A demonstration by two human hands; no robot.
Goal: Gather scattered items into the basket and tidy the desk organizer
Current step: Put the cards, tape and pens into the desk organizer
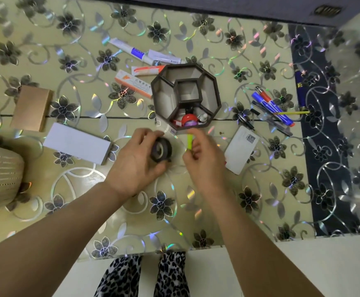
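While our left hand (pixel 136 159) clasps the dark tape roll (pixel 161 149) just below the octagonal organizer (pixel 214 82), our right hand (pixel 202 155) pinches a yellow-green pen (pixel 189 140). Roll judged light, rigid; take it by the rim.

A white card (pixel 242 150) carries a QR code (too small to scan). An orange-and-white box (pixel 133 83) bears red Chinese characters, too blurred to read.

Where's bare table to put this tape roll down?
Bare table lies in front of both hands, toward the near edge, and behind the gold box. It is crowded between the organizer and the ointment tubes, and around the pens.
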